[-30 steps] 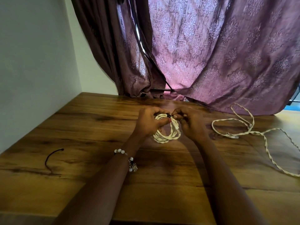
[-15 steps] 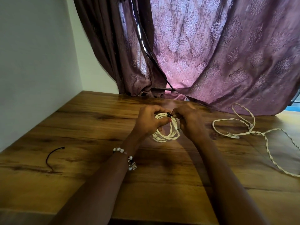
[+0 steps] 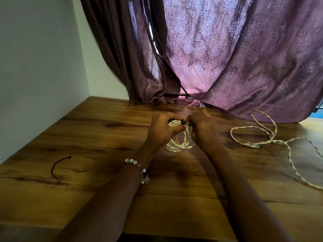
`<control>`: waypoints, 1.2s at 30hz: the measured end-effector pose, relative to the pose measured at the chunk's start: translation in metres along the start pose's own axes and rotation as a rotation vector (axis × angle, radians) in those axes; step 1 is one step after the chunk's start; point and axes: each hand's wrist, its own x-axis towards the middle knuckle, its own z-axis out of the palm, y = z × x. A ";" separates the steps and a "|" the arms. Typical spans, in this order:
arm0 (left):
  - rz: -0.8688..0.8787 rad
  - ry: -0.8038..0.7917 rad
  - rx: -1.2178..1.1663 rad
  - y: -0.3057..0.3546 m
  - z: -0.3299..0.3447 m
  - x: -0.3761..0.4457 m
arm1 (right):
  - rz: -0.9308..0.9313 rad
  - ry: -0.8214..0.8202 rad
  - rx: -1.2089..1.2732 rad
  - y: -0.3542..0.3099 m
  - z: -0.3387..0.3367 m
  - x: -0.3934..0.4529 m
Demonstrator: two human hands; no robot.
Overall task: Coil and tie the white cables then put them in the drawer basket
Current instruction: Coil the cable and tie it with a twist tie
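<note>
**White cable coil held at mid-tabletop, second cable loose to the right**

White cables sit on a wooden tabletop (image 3: 108,203) with dark grain streaks. Two bare forearms reach in from the near edge. Toward the near-left part of the tabletop, well apart from the hands, lies a short black tie (image 3: 58,167), curved and untouched. The left wrist wears a beaded bracelet (image 3: 139,169).

Farther in, about the middle of the tabletop, the coiled cable (image 3: 180,145) rests with its lower loops on the wood. The left hand (image 3: 163,130) is closed around the coil's upper left side, thumb pressed across the strands. The right hand (image 3: 203,130) is closed too, its fingertips pinching a small black tie (image 3: 182,122) at the top of the coil, just beside the left fingers.

To the right, near the far right edge, a loose cable (image 3: 267,140) sprawls in open loops, one strand trailing toward the right edge.

Beyond the far edge hang purple patterned curtains (image 3: 227,58), their hems touching the tabletop. A plain pale wall (image 3: 38,58) runs along the left edge.
</note>
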 end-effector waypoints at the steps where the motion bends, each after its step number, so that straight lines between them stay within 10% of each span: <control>1: -0.006 -0.002 0.001 0.000 0.000 0.000 | -0.007 0.003 -0.008 0.001 0.001 0.000; 21: -0.110 0.022 -0.168 -0.007 0.003 0.003 | 0.451 -0.052 0.529 0.019 -0.004 -0.009; 36: -0.080 -0.011 -0.123 -0.005 0.000 0.003 | -0.058 -0.059 0.020 0.008 0.001 -0.005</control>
